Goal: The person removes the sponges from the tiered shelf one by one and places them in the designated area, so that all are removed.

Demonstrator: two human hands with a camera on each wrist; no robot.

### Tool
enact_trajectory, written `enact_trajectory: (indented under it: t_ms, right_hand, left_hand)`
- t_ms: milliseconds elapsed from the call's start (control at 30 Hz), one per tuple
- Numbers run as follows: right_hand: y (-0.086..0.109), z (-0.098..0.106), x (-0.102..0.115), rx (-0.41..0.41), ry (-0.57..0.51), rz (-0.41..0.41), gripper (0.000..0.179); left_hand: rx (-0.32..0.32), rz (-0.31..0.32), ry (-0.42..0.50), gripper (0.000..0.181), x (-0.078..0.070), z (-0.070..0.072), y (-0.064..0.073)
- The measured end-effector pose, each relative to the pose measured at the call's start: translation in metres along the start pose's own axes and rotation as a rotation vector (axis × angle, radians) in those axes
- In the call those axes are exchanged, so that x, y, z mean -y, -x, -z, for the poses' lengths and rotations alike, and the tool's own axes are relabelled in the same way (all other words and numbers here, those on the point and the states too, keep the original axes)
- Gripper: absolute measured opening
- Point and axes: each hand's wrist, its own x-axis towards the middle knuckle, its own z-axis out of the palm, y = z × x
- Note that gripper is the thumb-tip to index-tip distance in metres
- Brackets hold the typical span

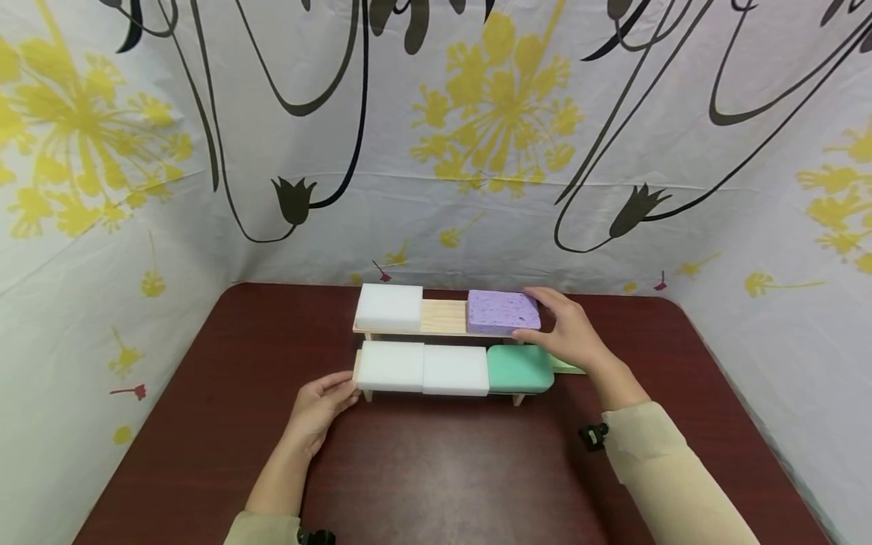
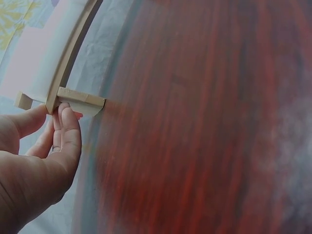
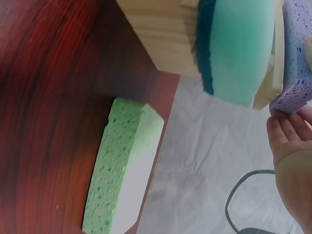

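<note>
left hand [image 1: 320, 412] pinches wooden shelf [image 2: 64, 63] end, fingertips close; right hand [image 1: 571, 331], thumb and fingers wide, seems to grip purple sponge [image 1: 502, 311]

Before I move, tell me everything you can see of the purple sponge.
The purple sponge is a rectangular block, its surface pitted with small darker holes. It lies flat on the right end of the rear wooden shelf, bare wood separating it from the white block to its left. The right hand holds its right end, thumb at the front corner.
</note>
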Motion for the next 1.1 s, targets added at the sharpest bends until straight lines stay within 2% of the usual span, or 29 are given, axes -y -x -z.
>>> enact_trajectory:
  t_ms: [267,733,1100]
  right_hand:
    - [0.008,0.006,-0.013,-0.015,0.011,-0.001,0.081]
    - [0.020,0.025,-0.024,-0.064,-0.002,-0.012,0.075]
    - [0.030,0.032,-0.041,-0.080,-0.039,-0.017,0.075]
  left_hand:
    - [0.004,0.004,0.003,0.038,0.001,-0.001,-0.001]
    - [-0.004,0.011,-0.001,0.037,-0.002,-0.002,0.002]
    - [0.000,0.018,0.001,0.039,-0.001,-0.001,0.002]
